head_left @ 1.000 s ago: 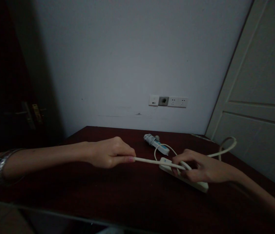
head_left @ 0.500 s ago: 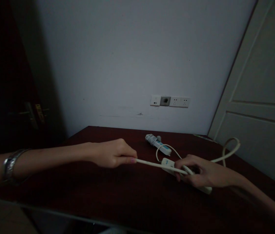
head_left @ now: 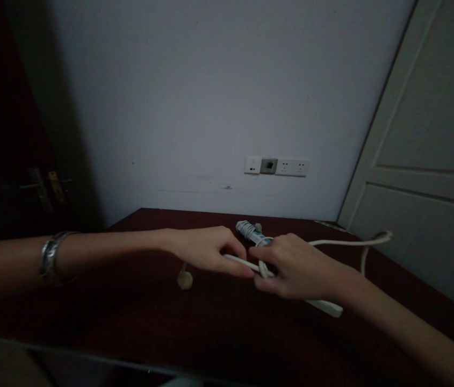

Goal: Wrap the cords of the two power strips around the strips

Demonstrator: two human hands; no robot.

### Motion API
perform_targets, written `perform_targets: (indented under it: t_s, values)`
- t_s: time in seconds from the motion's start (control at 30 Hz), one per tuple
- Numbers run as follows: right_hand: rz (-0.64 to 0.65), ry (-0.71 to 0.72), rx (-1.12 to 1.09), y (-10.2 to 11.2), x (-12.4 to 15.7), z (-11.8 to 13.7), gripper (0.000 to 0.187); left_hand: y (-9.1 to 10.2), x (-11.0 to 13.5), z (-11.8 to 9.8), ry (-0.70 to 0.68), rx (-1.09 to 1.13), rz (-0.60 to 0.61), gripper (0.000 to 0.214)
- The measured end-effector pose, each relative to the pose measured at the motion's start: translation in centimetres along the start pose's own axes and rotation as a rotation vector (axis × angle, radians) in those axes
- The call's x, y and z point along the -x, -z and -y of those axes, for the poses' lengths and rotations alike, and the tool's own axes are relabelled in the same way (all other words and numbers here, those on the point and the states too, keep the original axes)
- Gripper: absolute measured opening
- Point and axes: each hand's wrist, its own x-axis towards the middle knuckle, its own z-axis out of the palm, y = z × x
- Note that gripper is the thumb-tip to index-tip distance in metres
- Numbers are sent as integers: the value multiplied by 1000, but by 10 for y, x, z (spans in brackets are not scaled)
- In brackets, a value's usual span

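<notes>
A white power strip (head_left: pixel 325 306) lies on the dark red table (head_left: pixel 218 333), mostly hidden under my right hand (head_left: pixel 297 266). That hand is closed on the strip's white cable (head_left: pixel 343 243), which loops off to the right. My left hand (head_left: pixel 210 250) meets it from the left, fingers pinched on the same cable near the strip. The cable's plug (head_left: pixel 185 279) hangs below my left hand, close to the table top. A metal bracelet (head_left: pixel 51 258) sits on my left wrist.
A second power strip (head_left: pixel 253 232) with its cord wound round it lies behind my hands. Wall sockets (head_left: pixel 277 166) sit above the table on the white wall. A white door (head_left: pixel 428 177) stands at the right, a dark door with a handle (head_left: pixel 41 189) at the left.
My left hand has moved right along the cable until it meets my right hand. The plug now hangs free below it. The right-hand loop has flattened.
</notes>
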Motion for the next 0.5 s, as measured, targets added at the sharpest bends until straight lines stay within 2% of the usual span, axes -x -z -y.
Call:
perform_targets:
  t_s: [0.2,0.37,0.5]
  values:
    - [-122,-23,106,-3,-9,4,21,1,-9,-3,30,29,-116,43]
    - [-237,41,-128,-8,2,1,34,7,-2,-1,31,4,-194,40]
    - [-345,93,-187,-17,12,-2,44,8,3,0,-55,-52,-148,33]
